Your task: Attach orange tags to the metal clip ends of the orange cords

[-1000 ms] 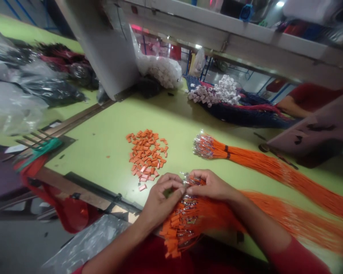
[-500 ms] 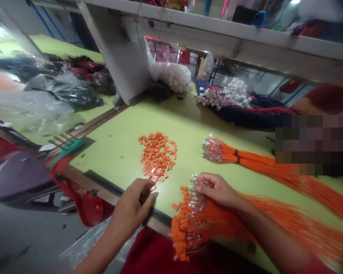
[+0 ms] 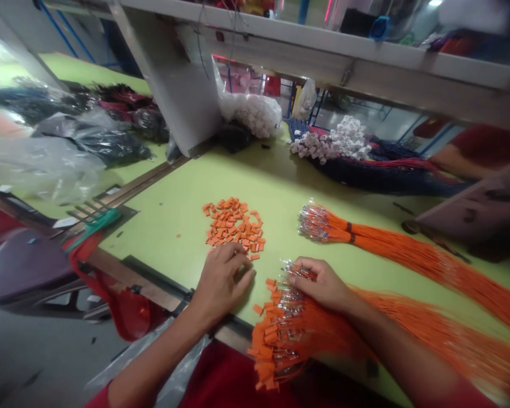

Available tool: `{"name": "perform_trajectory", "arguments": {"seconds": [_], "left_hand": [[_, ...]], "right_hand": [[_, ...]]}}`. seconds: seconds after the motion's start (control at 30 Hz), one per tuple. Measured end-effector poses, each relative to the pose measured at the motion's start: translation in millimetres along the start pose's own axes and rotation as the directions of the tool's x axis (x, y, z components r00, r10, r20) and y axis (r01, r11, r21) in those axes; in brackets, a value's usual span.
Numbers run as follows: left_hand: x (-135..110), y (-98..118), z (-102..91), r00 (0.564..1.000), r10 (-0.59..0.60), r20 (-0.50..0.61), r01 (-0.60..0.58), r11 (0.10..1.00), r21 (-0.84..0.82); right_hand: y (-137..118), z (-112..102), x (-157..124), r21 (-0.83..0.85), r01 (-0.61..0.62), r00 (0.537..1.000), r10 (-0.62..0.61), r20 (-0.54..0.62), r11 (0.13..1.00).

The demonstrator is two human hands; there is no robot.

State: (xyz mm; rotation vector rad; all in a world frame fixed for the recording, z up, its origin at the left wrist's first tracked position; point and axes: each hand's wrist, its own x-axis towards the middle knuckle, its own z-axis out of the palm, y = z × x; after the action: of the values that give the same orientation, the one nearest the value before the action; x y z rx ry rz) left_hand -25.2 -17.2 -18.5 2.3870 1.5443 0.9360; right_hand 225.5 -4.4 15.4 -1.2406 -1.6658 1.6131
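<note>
While the left hand (image 3: 221, 280) lies palm down on the near edge of the pile of small orange housings (image 3: 233, 224), its grip is hidden under curled fingers, and I cannot tell whether a piece is pinched. The right hand (image 3: 323, 283) has its grip closed on the metal-tipped ends of the loose orange wire bundle (image 3: 408, 328), which fans across the tabletop (image 3: 174, 226) to the right. Its fitted ends (image 3: 267, 351) seem to overhang the near edge, so a tug could drag them off, and a sweep of the left fingers could scatter housings the same way. A tied orange bundle (image 3: 386, 243) lies just beyond, apart from both hands. Farther back sit dark wires with white connectors (image 3: 335, 141), a bag of white pieces (image 3: 255, 113) and another person's arm (image 3: 454, 164). None of these lies between the hands and the pile.
</note>
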Motion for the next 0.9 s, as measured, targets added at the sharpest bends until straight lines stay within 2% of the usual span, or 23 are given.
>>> {"name": "perform_trajectory", "arguments": {"seconds": [0.2, 0.37, 0.5, 0.63, 0.7, 0.8, 0.9], "left_hand": [[3.3, 6.2, 7.1, 1.0, -0.02, 0.001, 0.02, 0.999, 0.048], [1.0, 18.6, 2.8, 0.998, -0.013, 0.066, 0.016, 0.999, -0.051], [0.0, 16.4, -7.9, 0.986, 0.078, 0.146, -0.059, 0.99, -0.131], [6.7, 7.4, -12.7, 0.935, 0.197, 0.294, -0.143, 0.97, -0.195], [10.1, 5.3, -11.6, 0.925, 0.192, 0.329, -0.124, 0.969, -0.216], [11.3, 8.8, -8.5, 0.943, 0.143, 0.301, -0.069, 0.967, -0.245], [7.5, 19.9, -5.7, 0.959, 0.048, 0.281, 0.071, 0.915, -0.397]], "right_hand": [[-2.1, 0.1, -1.5, -0.006, 0.012, 1.0, -0.012, -0.01, 1.0], [-1.7, 0.4, -1.0, -0.008, 0.015, 1.0, -0.015, -0.019, 1.0], [-1.4, 1.1, -1.1, 0.004, 0.0, 1.0, 0.0, -0.014, 1.0], [-2.4, 1.6, -1.7, 0.0, 0.0, 1.0, 0.0, -0.023, 1.0], [-3.5, 1.8, -1.9, -0.008, -0.012, 0.999, 0.012, -0.039, 1.0], [-5.4, 2.2, -2.4, -0.014, -0.033, 0.998, 0.032, -0.057, 0.999], [-6.4, 2.2, -3.5, 0.003, -0.029, 0.998, 0.029, -0.064, 1.0]]}}
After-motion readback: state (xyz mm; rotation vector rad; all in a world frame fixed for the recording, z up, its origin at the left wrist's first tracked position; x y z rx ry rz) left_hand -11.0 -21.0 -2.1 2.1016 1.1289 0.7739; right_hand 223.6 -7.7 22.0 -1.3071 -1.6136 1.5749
